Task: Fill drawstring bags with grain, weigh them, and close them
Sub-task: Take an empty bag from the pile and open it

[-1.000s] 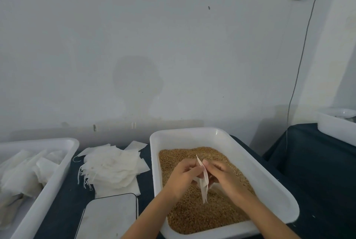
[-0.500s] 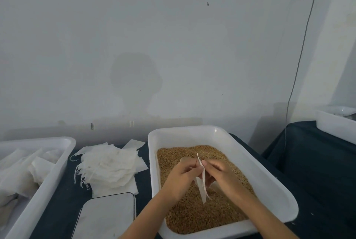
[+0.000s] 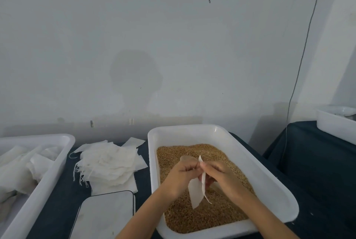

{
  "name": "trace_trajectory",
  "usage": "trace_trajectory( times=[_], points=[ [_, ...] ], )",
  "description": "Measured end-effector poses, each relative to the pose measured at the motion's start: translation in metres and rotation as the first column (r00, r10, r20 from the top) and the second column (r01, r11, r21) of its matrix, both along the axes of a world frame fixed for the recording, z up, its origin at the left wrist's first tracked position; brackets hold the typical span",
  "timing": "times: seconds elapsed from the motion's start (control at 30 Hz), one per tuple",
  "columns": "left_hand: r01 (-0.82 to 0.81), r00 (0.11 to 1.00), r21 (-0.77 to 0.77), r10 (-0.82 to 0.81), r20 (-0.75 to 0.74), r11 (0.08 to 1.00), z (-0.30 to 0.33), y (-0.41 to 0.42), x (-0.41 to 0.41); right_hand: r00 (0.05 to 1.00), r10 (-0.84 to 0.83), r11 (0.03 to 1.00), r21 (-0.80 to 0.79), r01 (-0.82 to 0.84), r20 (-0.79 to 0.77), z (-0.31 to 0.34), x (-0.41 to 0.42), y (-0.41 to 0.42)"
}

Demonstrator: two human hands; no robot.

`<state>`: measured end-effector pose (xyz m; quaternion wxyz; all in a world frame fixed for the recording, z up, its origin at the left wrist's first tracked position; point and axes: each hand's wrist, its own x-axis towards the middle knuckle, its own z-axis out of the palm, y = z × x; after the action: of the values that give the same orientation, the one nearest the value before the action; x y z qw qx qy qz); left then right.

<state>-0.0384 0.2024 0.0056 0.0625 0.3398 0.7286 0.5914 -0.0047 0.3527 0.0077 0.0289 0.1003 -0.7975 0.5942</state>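
Above the grain tub on the bench, a small white bag is pinched by the left hand and right hand.

Grain golden-brown; tub white; bag white; tablecloth dark navy; wall grey-white.

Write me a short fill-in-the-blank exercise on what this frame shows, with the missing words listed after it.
1. Both hands hold a small white bag over the tub of ____.
2. The left hand and right hand pinch the bag at its ____ edge.
3. The stack of empty bags lies to the ____ of the tub.
4. The scale sits in front of that ____.

Missing words: grain; top; left; stack
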Motion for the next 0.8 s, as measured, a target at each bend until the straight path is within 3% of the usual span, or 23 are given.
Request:
trace_trajectory(
  times=[0.13,0.23,0.3,0.5,0.63,0.8],
  points=[
    [-0.211,0.957,-0.140,0.175,-0.230,0.967,-0.002,0.005,0.004,0.988,-0.147,0.971,0.181,0.155,-0.056,-0.003,-0.002,0.001],
    [-0.423,0.872,-0.151,0.356,-0.336,0.893,-0.004,0.005,0.005,0.939,-0.292,0.841,0.418,0.343,-0.184,-0.007,-0.003,0.003],
    [-0.503,0.827,-0.140,0.428,-0.366,0.853,-0.003,0.001,0.004,0.900,-0.367,0.792,0.428,0.435,-0.235,-0.008,-0.004,0.005],
    [-0.451,0.661,-0.174,0.196,-0.725,0.876,0.002,0.002,0.016,0.905,-0.379,0.845,0.328,0.423,-0.193,-0.006,-0.006,0.003],
    [-0.390,0.633,-0.200,0.104,-0.767,0.899,0.002,0.000,0.018,0.923,-0.355,0.877,0.291,0.383,-0.145,-0.005,-0.006,0.004],
    [-0.476,0.603,-0.199,0.153,-0.783,0.856,-0.002,0.000,0.018,0.942,-0.323,0.896,0.293,0.334,-0.090,-0.002,-0.003,0.003]
  ],
)
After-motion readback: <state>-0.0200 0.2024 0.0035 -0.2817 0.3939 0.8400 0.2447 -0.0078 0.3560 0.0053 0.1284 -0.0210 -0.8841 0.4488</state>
